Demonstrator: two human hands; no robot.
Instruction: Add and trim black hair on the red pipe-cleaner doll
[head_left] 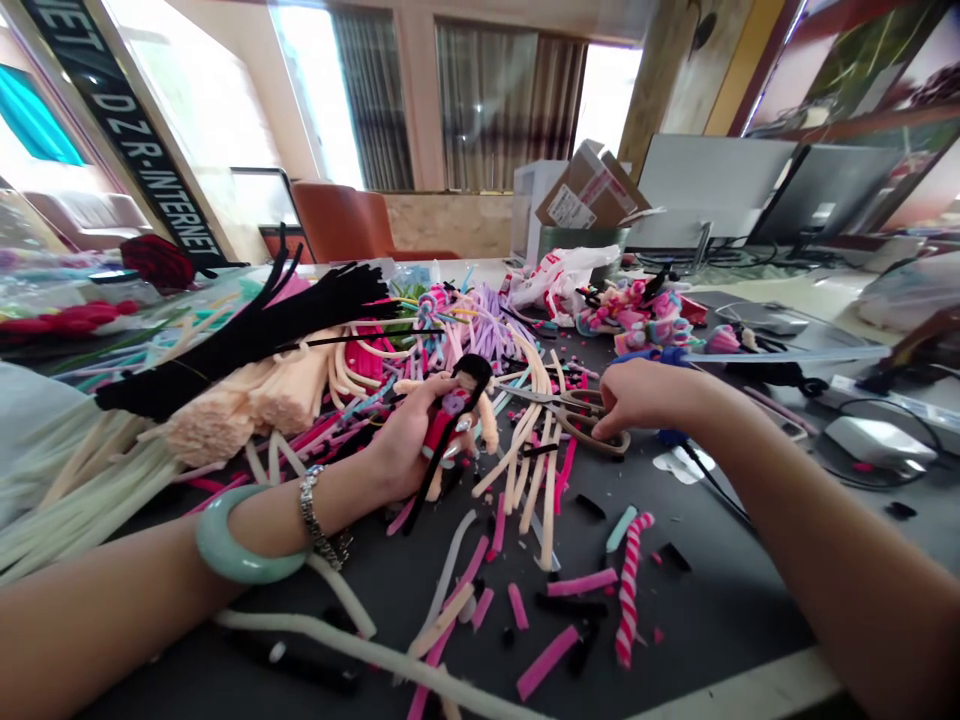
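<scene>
My left hand (409, 435), with a green bangle and a silver bracelet at the wrist, is closed round a small pipe-cleaner doll (454, 403) with black hair and a red body. To its right, my right hand (634, 393) has its fingers at the handles of a pair of scissors (589, 425), which lie low over the table with their blades pointing left toward the doll. Peach pipe cleaners (536, 480) spread under and in front of the blades.
A black pipe-cleaner bundle (247, 335) lies over peach bundles (217, 415) at left. Pink offcuts (547, 662) and a striped twist (632, 590) litter the dark table (697, 640). A blue glue gun (664, 355) sits beyond my right hand; monitors (712, 190) stand behind.
</scene>
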